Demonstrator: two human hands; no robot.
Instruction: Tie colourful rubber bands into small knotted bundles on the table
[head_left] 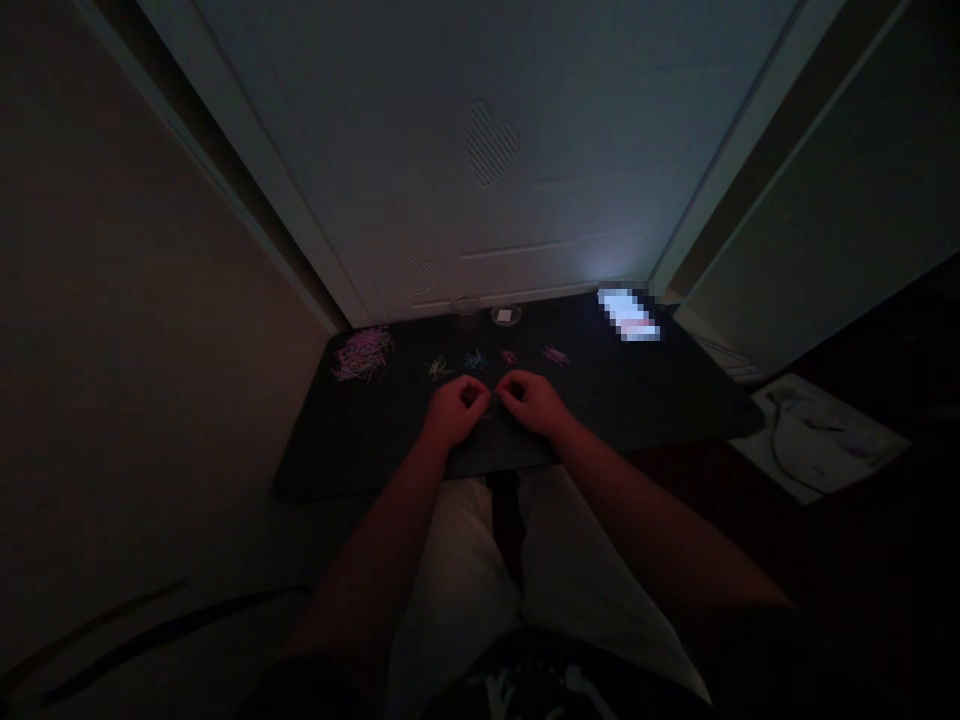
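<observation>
My left hand [455, 410] and my right hand [531, 402] meet over the front of a dark table [630, 400], fingers curled into pinches with the tips nearly touching. Whatever lies between them is too small and dim to make out. Just beyond my hands are little heaps of thin coloured strands: a yellowish heap [439, 369], a blue heap [475, 360], a red-pink heap [509, 357] and a purple-pink heap [556, 355]. A larger mixed pile of similar strands [363, 353] lies at the left end.
A clear cup [466, 310] and a round dish with a white square [505, 316] stand at the table's back edge. A lit, blurred-out screen [628, 314] lies at the back right. A white panel with hearts [487, 220] rises behind. Light is low.
</observation>
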